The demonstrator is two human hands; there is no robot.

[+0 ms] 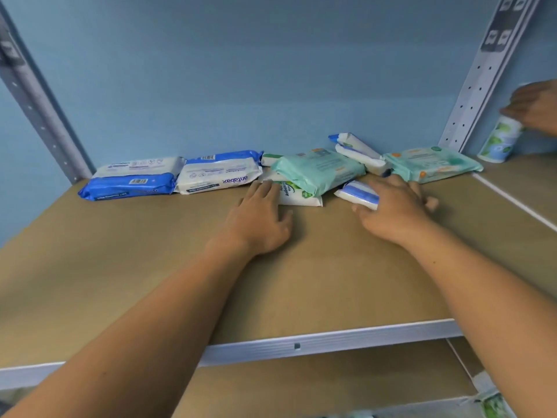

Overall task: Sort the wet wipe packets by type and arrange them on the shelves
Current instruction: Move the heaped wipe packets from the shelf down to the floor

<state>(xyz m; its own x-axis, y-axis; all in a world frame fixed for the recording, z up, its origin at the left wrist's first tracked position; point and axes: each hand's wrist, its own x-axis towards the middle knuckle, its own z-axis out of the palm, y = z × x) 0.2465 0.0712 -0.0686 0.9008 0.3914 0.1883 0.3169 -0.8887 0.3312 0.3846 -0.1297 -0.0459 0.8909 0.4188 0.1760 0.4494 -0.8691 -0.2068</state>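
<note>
a: what's happening on the shelf?
b: two bare forearms reach across the brown board. the left hand lies flat with a slack grip, straight fingers pressing the near corner of a white-and-green packet at twelve o'clock of the hand.
a: and the right hand?
b: its grip is closed on a small white-and-blue packet, thumb beneath and fingers over the right end. the packet sits low on the board at nine o'clock of that hand.
a: where's the rest of the stock?
b: along the back wall. at ten o'clock a white pack is stacked on a blue pack. just beside them, toward eleven, is an antabax pack. at twelve a mint-green pack lies partly atop the white-and-green packet. at one o'clock two slim white-and-blue packets lean together, and a second mint-green pack lies flat toward two.
a: anyone else in frame?
b: farther out at two o'clock, past the perforated upright, another person's hand touches the top of a green-printed canister standing on the next shelf.
</note>
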